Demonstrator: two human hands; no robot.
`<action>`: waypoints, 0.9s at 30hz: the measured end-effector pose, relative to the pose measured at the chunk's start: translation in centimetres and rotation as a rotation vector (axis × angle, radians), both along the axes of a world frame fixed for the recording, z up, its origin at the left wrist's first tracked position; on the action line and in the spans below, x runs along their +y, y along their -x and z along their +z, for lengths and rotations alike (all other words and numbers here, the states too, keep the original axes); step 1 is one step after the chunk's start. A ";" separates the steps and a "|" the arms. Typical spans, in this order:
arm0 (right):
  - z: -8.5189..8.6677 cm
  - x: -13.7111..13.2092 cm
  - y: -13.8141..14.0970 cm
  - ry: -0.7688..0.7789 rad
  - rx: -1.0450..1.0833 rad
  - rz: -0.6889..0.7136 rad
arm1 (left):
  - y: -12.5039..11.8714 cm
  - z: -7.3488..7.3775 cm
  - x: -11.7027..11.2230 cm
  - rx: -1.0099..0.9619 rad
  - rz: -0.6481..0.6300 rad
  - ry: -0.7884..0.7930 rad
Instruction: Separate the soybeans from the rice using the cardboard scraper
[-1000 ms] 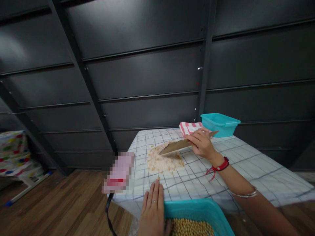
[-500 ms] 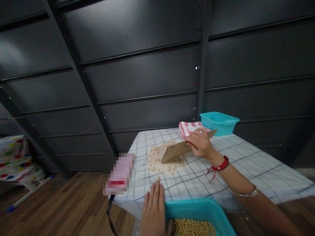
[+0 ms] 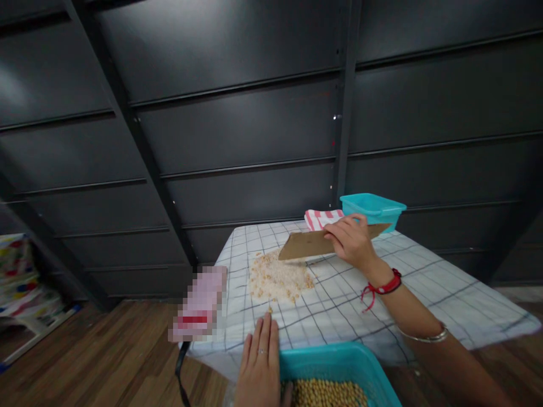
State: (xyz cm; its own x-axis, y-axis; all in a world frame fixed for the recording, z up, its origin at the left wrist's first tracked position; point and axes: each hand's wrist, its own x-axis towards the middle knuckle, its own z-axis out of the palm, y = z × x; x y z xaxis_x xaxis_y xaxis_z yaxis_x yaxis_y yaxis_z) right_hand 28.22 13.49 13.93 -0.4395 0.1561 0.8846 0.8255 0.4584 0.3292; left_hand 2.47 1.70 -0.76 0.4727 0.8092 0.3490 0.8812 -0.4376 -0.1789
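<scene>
Head view: right hand (image 3: pixel 350 240) grips flat brown cardboard (image 3: pixel 304 245) over white-yellow grain pile (image 3: pixel 278 278), still mixed; left hand (image 3: pixel 258 362) lies nearer, outstretched.

I face a table draped in white cloth with a dark-lined grid (image 3: pixel 335 305); on it lie a loose patch of white grains and yellowish beans (image 3: pixel 275 277), a pink-and-white striped cloth (image 3: pixel 318 219) and (farther back) a rectangular turquoise plastic tub (image 3: pixel 385 218).

No legible txt, labels, brands, nos. or signs anywhere in view.
</scene>
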 end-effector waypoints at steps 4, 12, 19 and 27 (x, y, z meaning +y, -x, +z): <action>0.7 -0.4 -0.9 0.077 -0.078 -0.072 | -0.4 0.0 -0.1 0.016 0.085 -0.068; 0.8 -2.4 -2.5 0.280 -0.397 -0.061 | 0.8 -0.3 0.4 -0.031 -0.008 -0.058; 0.4 -2.9 -3.2 0.346 -0.472 -0.016 | 1.1 0.0 -0.1 -0.081 0.007 -0.029; 0.8 -4.2 -4.3 0.347 -0.440 -0.027 | 0.8 0.9 -0.7 -0.112 0.028 0.010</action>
